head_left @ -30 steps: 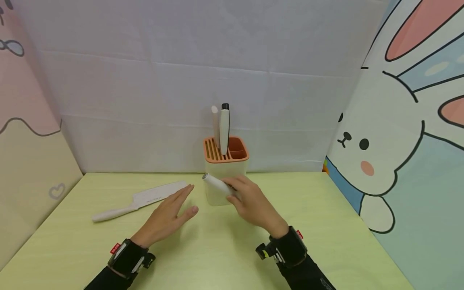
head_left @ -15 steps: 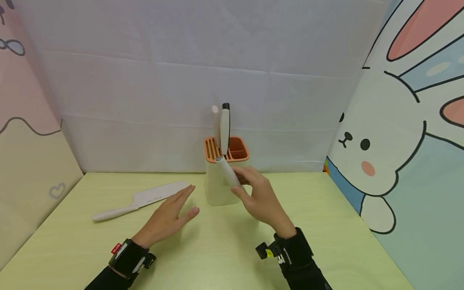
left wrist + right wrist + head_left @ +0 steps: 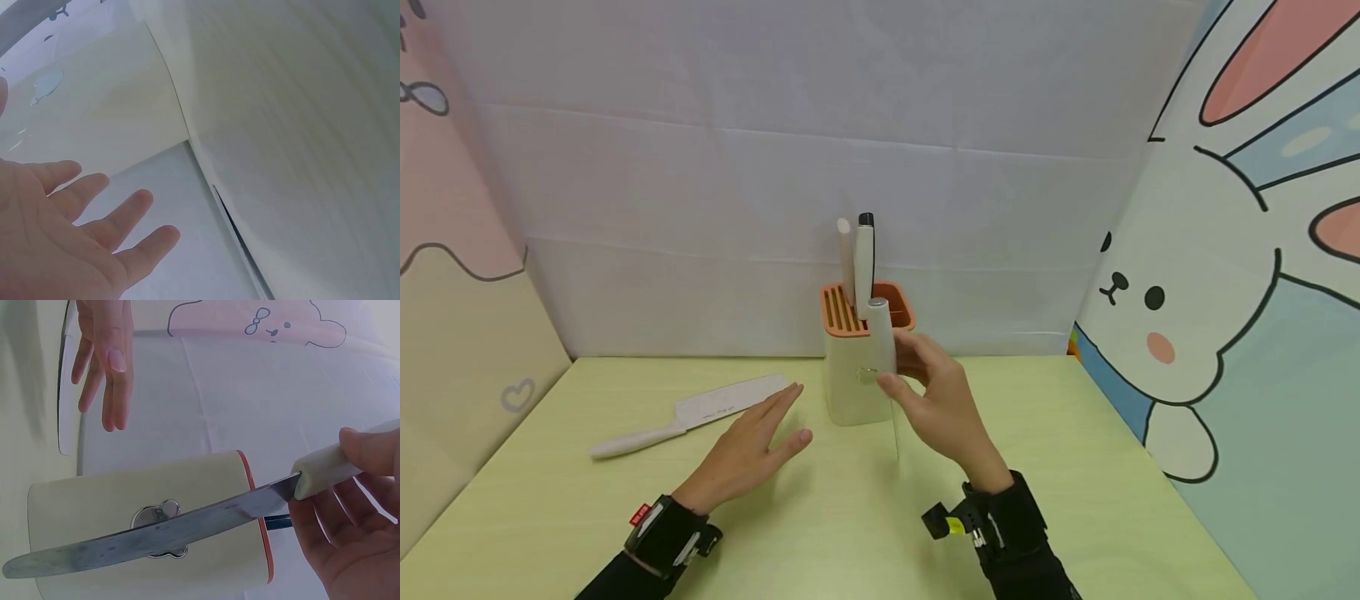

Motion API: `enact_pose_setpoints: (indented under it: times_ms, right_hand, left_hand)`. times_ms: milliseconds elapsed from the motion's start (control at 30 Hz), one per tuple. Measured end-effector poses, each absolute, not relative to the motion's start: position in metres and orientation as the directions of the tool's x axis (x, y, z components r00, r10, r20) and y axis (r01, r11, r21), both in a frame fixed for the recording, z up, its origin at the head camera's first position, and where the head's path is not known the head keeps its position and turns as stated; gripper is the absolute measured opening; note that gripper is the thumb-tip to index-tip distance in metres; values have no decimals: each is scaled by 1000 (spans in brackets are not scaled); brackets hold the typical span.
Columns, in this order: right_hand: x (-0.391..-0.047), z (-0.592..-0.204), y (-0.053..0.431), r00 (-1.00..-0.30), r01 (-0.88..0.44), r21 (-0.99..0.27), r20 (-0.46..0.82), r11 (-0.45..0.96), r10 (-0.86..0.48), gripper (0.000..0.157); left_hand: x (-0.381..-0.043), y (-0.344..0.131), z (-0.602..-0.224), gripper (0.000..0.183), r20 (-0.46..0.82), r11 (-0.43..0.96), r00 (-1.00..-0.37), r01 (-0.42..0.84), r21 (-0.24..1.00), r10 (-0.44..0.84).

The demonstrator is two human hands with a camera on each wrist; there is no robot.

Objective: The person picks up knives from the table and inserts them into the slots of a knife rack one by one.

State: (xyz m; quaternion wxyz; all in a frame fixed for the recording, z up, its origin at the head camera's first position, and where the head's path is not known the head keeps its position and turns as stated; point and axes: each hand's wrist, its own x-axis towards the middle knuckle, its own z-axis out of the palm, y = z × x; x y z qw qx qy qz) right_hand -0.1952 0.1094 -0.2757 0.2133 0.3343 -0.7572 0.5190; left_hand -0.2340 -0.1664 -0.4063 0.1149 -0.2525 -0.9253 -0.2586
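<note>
My right hand (image 3: 936, 404) pinches the white handle of a knife (image 3: 187, 530) between thumb and fingers. The blade points down in front of the cream knife block (image 3: 850, 387), and the handle's end reaches up past its orange slotted top in the head view. In the right wrist view the long, narrow blade crosses the block's metallic emblem (image 3: 156, 515). My left hand (image 3: 741, 458) is held out with fingers straight, holding nothing, over the table. Its fingertips overlap the tip of a cleaver (image 3: 722, 403) with a pale handle, which lies flat on the left.
A pale handle (image 3: 846, 258) and a white handle with a black end (image 3: 865, 267) stand upright in the block's slots. Behind the pale yellow table (image 3: 1037, 500) hangs a white sheet (image 3: 715, 200). A rabbit-printed panel (image 3: 1247, 375) borders the right side.
My right hand has lifted slightly and turned the knife from slanted to nearly upright, its handle end swinging up and right. The left hand and cleaver have stayed put.
</note>
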Motion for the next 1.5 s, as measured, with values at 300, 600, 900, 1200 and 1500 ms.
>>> enact_pose_setpoints:
  times_ms: [300,600,900,1200,1500]
  right_hand:
    - [-193,-276,110,-737,-674,-717,641,176,-213,45]
    - [-193,-277,110,-755,-655,-740,629,157,-188,44]
    - [-195,-279,110,-751,-659,-740,634,138,-186,45]
    - [-195,-281,110,-753,-655,-745,630,129,-189,44]
    - [-196,-282,109,-752,-656,-747,633,108,-187,43]
  left_hand:
    - [-235,-167,-408,69,348,737,-843,531,418,411]
    - [-234,-166,-407,70,342,737,-845,530,420,412]
    - [-233,-164,-405,69,343,741,-847,526,419,407]
    - [-233,-162,-405,68,359,727,-843,530,435,400]
    - [-231,-157,-393,63,373,668,-837,546,506,401]
